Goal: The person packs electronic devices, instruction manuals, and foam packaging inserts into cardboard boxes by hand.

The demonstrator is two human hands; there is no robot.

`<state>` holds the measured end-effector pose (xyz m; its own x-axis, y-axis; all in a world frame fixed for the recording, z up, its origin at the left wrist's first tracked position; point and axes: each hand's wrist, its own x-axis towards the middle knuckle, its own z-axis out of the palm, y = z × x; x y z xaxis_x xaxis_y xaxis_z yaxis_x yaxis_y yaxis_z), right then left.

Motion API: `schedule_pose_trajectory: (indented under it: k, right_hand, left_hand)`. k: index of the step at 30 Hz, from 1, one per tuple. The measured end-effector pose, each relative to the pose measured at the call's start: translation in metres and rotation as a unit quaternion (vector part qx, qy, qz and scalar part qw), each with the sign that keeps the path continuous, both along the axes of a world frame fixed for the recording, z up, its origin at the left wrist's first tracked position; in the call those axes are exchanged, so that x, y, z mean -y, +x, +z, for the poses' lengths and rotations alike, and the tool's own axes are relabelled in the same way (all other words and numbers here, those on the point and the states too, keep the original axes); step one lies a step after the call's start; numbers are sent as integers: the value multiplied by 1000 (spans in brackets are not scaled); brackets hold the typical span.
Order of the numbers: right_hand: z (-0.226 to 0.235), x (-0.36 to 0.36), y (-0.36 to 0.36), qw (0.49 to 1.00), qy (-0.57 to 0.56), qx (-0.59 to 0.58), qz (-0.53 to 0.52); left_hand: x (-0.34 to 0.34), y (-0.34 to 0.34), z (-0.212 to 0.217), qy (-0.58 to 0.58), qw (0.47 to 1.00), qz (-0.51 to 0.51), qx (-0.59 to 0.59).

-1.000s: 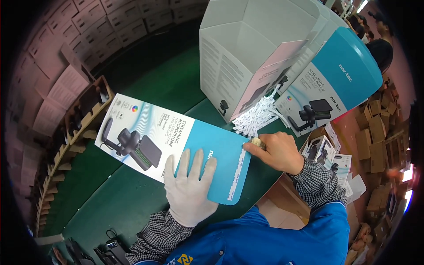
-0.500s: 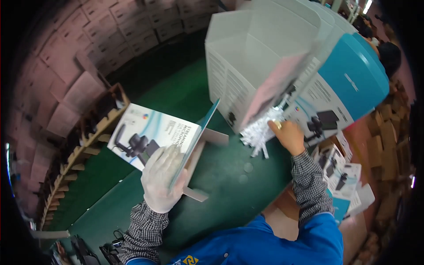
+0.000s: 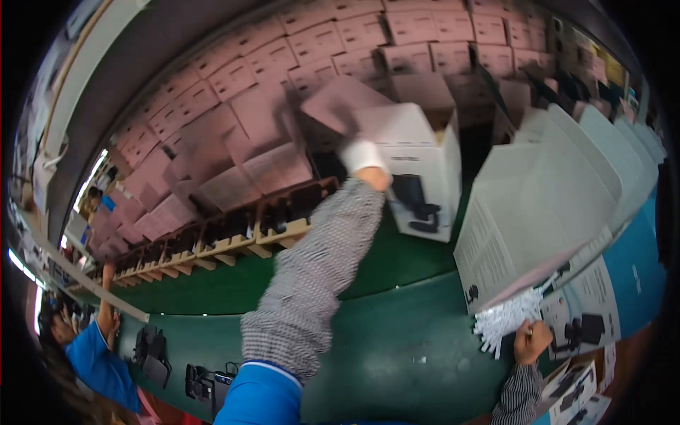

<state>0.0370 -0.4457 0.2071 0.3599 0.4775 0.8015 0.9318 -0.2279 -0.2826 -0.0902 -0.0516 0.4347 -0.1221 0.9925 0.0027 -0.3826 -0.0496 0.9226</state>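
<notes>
My left hand [image 3: 365, 159], in a white glove, reaches far forward across the work surface and is smeared by motion. It is at the left side of an upright white printed box [image 3: 423, 188] with raised flaps. Whether its fingers grip the box cannot be made out. Down at the right, my right hand [image 3: 531, 343] is bare, its fingers curled closed at the edge of a pile of white strips [image 3: 504, 324]. Anything inside those fingers is too small to name. Large open white-and-blue cartons [image 3: 524, 205] stand just beyond the pile.
Brown trays [image 3: 283, 223] holding dark parts line the green surface [image 3: 397, 347]. Behind them rise stacked pale boxes [image 3: 312, 44]. Black devices [image 3: 152, 354] lie at the left, near a person in blue [image 3: 103, 365]. Printed boxes [image 3: 574, 389] sit at the lower right.
My view has swung left and up. My left hand has gone forward from the near surface to the box beyond. My right hand stays by the strips, its fingers more curled.
</notes>
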Motion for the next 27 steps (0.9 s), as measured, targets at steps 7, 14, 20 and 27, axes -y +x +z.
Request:
schedule_pose_trajectory:
  k: [7, 14, 20, 27]
  right_hand:
    - [42, 0, -61, 994, 18, -93, 47]
    - [144, -20, -241, 968, 108, -206, 97]
    - [188, -53, -385, 950, 72, -59, 297]
    - [279, -282, -586, 806, 8, -496, 323]
  left_hand:
    - [-49, -8, 23, 8, 988, -18, -151]
    - [-30, -258, 86, 279, 842, -113, -447]
    - [-112, -479, 138, 403, 590, 282, -640]
    - [-221, -636, 134, 272, 408, 240, -838]
